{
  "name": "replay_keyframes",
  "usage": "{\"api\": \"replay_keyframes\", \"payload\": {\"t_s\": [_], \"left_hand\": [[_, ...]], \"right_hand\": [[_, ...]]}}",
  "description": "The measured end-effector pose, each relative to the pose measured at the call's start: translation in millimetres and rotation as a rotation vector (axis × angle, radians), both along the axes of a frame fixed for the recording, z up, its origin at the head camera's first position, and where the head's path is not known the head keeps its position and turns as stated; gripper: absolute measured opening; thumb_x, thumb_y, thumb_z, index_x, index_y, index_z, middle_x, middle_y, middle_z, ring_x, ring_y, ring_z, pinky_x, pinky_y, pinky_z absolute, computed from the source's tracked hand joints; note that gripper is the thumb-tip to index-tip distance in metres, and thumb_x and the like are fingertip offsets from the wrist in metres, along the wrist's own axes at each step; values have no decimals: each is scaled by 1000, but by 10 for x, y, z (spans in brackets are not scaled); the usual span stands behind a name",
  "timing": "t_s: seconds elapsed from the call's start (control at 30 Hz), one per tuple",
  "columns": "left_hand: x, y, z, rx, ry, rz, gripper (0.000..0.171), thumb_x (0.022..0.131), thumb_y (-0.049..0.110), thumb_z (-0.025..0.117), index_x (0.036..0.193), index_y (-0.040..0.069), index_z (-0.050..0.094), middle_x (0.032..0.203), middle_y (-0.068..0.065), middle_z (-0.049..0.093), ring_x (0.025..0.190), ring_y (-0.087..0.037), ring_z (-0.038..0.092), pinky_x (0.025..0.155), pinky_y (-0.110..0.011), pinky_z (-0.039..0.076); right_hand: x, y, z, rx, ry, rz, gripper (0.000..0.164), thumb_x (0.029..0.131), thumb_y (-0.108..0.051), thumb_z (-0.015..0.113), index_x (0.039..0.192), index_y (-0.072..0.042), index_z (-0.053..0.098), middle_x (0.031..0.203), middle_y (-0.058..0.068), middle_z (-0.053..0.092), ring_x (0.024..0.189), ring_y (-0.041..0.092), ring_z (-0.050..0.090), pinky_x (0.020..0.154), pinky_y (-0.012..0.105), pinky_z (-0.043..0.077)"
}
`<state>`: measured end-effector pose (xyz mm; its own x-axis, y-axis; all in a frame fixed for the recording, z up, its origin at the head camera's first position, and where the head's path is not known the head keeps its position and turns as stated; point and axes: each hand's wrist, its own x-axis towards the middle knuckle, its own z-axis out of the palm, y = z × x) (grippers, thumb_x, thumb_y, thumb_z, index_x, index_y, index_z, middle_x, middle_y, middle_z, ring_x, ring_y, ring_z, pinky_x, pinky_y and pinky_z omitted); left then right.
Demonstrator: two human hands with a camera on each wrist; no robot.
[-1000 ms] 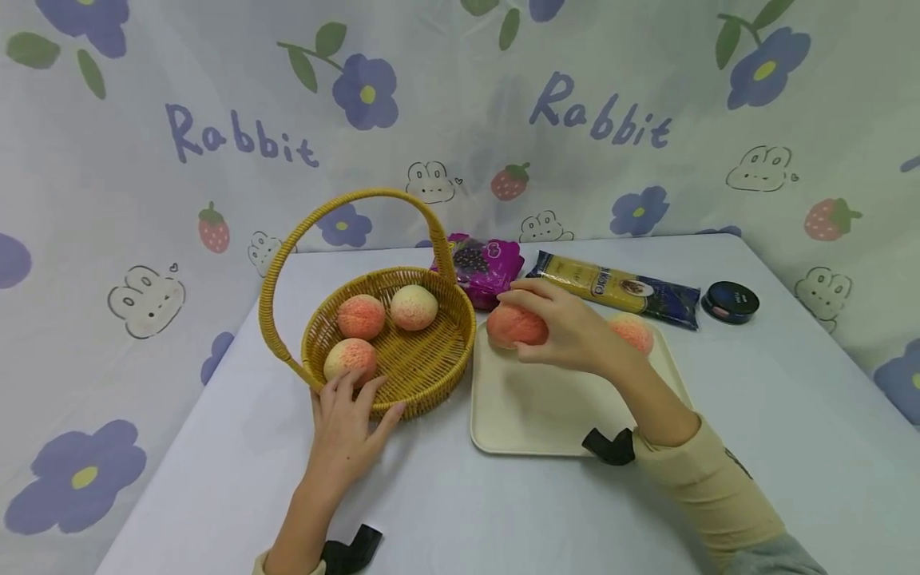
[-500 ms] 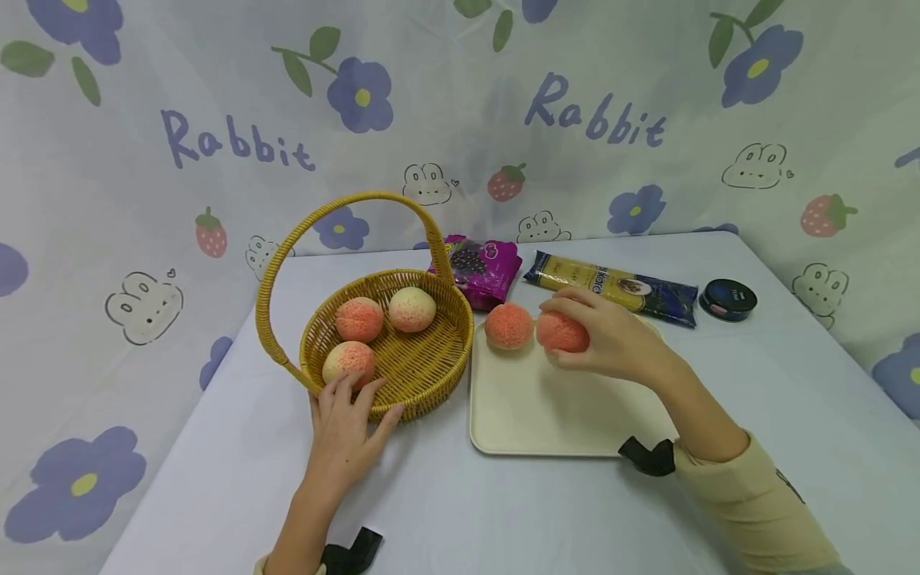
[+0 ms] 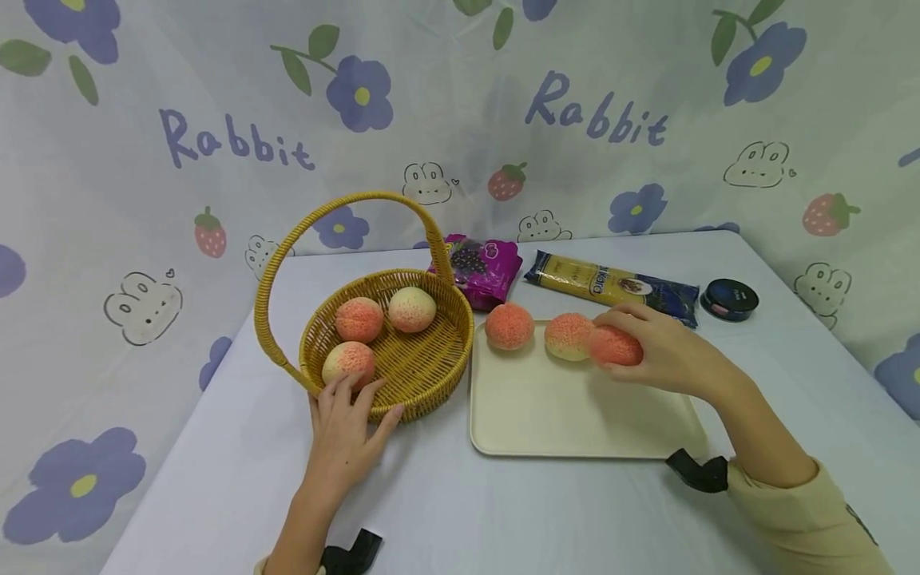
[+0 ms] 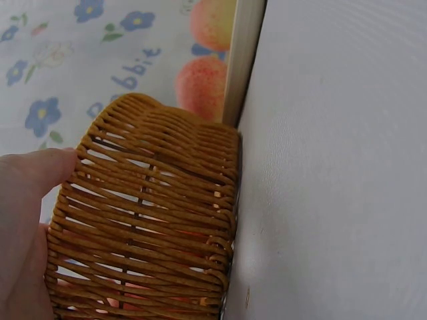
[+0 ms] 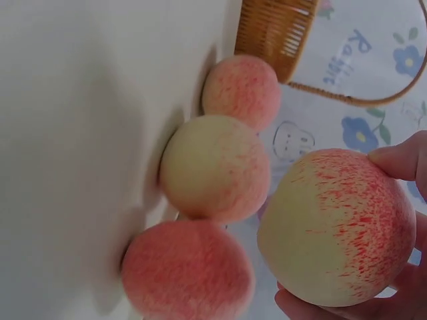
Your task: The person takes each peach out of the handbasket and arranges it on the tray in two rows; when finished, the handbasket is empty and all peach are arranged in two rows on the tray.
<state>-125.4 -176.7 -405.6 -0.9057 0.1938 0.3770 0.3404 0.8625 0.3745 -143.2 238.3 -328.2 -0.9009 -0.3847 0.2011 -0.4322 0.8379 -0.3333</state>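
My right hand (image 3: 664,351) grips a peach (image 5: 337,227), cream on one side and red on the other, above the beige tray (image 3: 532,423). A coral peach (image 3: 509,326) and a cream-and-pink peach (image 3: 568,336) sit along the tray's back edge. Beside them, the right wrist view shows a redder peach (image 5: 187,267), which the held peach and hand hide in the head view. My left hand (image 3: 348,443) holds the near rim of the wicker basket (image 3: 424,395), fingers over it and against a peach (image 3: 349,363). Two more peaches, one red (image 3: 359,319) and one paler (image 3: 413,310), lie inside.
Behind the tray lie a purple packet (image 3: 481,270) and a yellow-and-blue packet (image 3: 611,283). A round dark tin (image 3: 729,299) stands at the right. The basket's tall handle (image 3: 345,204) arches up. A printed cloth hangs behind the white table (image 3: 237,479).
My right hand has moved right along the tray's back row with its peach, uncovering the coral peach and then the cream-and-pink one. The left hand stays at the basket rim.
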Motion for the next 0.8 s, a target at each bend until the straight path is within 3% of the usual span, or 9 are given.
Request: {"api": "replay_keyframes", "payload": {"t_s": [0.27, 0.57, 0.8], "left_hand": [[3, 5, 8, 1, -8, -4, 50, 87, 48, 54, 118, 9, 59, 130, -19, 41, 125, -37, 24, 96, -68, 6], [1, 5, 4, 4, -14, -2, 50, 87, 49, 54, 119, 9, 59, 130, -19, 41, 125, -37, 24, 96, -68, 5], [-6, 4, -2, 3, -11, -2, 50, 87, 48, 54, 118, 10, 59, 130, -18, 41, 125, -37, 24, 96, -68, 5]], "right_hand": [[133, 218, -83, 23, -113, -84, 56, 72, -29, 76, 121, -12, 56, 121, 14, 48, 100, 34, 53, 74, 50, 49], [296, 434, -149, 17, -122, -115, 60, 74, -44, 73, 119, -8, 56, 121, 15, 47, 103, 37, 50, 77, 56, 45], [355, 511, -280, 34, -151, -136, 56, 73, -39, 75, 119, -11, 58, 118, 10, 50, 102, 33, 51, 76, 53, 46]]}}
